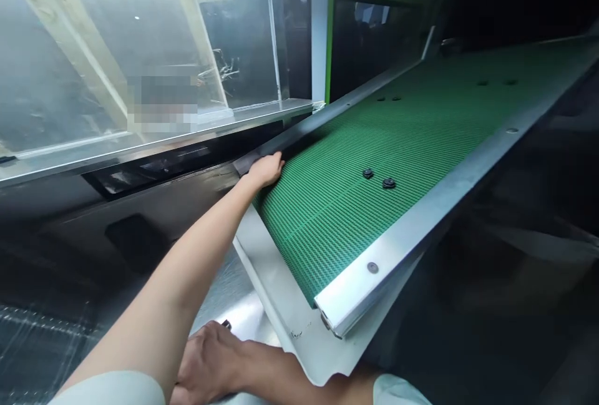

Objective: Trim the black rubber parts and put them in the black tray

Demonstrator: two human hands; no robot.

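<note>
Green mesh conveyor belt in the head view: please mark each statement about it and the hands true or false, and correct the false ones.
The left hand touches the near edge of the green mesh conveyor belt. True.
Two round black studs sit on the belt. True.
The right hand holds a yellow cloth. False: no cloth shows; it is low, near a bent steel sheet.
A wooden rail runs along the belt's right side in view. False: it is a long brushed-steel rail.
</note>
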